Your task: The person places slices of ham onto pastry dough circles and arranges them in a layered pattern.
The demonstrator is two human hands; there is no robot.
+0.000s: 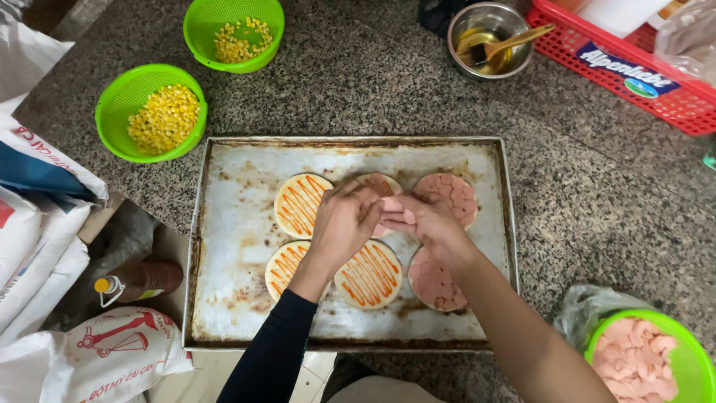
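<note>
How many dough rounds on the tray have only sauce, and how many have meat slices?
Sauce only rounds: 3
Rounds covered with meat slices: 2
Round under the hands, partly hidden: 1
Total: 6

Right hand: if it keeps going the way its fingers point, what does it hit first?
The right hand points left, so it would likely meet the left hand's fingers first, over the middle top dough round. They already look nearly touching; depth unclear.

tray (224, 224) – centre; corn bowls (151, 112) – behind-left; sausage bowl (693, 358) – front-right
</note>
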